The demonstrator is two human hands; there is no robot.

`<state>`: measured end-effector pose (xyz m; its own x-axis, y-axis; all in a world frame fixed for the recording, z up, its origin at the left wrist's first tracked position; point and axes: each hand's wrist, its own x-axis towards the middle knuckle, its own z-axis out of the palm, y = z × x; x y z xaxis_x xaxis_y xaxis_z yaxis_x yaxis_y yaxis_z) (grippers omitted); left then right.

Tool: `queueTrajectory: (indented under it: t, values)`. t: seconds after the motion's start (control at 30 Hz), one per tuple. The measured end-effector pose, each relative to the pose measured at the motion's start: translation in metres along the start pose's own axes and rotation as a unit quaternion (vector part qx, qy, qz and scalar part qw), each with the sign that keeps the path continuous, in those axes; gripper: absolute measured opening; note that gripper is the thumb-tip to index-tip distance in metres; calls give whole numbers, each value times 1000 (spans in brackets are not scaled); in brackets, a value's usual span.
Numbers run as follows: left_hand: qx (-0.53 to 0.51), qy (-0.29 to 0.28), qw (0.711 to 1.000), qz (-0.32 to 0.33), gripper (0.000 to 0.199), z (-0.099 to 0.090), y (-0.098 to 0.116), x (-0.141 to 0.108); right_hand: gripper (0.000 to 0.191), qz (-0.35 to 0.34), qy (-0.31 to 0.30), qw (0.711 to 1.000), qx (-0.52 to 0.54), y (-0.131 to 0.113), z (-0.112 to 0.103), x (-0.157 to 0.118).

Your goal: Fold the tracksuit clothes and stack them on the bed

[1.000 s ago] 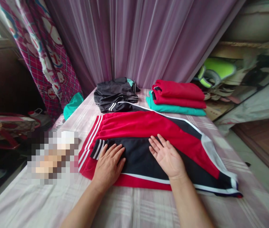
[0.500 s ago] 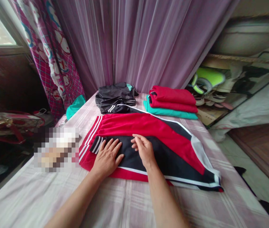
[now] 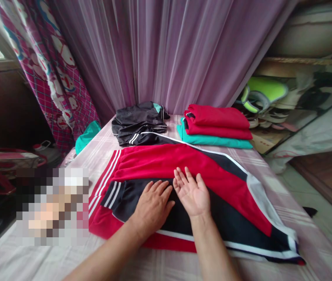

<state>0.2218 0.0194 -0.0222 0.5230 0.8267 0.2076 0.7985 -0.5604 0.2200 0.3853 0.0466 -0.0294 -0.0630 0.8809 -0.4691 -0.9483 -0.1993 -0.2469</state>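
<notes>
A red and black track jacket [image 3: 154, 160] with white stripes lies spread over the table, its striped hem toward the left and one black sleeve [image 3: 125, 197] laid across its front. My left hand [image 3: 153, 205] rests palm down on that sleeve, fingers stretched out, holding nothing. To its right, my right hand [image 3: 192, 191] is turned palm up over the middle of the jacket, its fingers spread and the palm bare. Whether its back touches the cloth I cannot tell.
Behind the jacket sits a heap of black clothing [image 3: 136, 121]. Folded red garments [image 3: 218, 119] are stacked on a folded teal one [image 3: 215, 139] at the back right. A purple curtain [image 3: 166, 50] hangs behind the checked tablecloth [image 3: 49, 257]. Shelves with shoes stand at right; a blurred patch covers the left edge.
My left hand has slid right along the sleeve, away from the striped cuff. My right hand has turned from half curled to palm up with fingers spread. The view has shifted slightly.
</notes>
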Motion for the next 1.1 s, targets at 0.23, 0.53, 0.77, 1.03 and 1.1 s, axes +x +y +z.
queueTrajectory:
  t: [0.23,0.53,0.77,1.03,1.1]
  values:
    - [-341,78,933,-77,26,15,-41,6,37,-14,10,1000,-12,2,-1,-3]
    - [-803,133,505,-287,24,-1,-77,13,48,-76,32,996,-35,-29,-19,-17]
    - [-844,117,423,-307,25,-10,-83,15,47,-134,35,990,-30,-58,-33,-19]
    - [-579,62,797,-161,30,7,-58,6,23,-193,47,971,-134,-44,-27,-12]
    - [-379,58,921,-70,25,9,-48,4,18,-270,59,933,-231,-36,-31,-9]
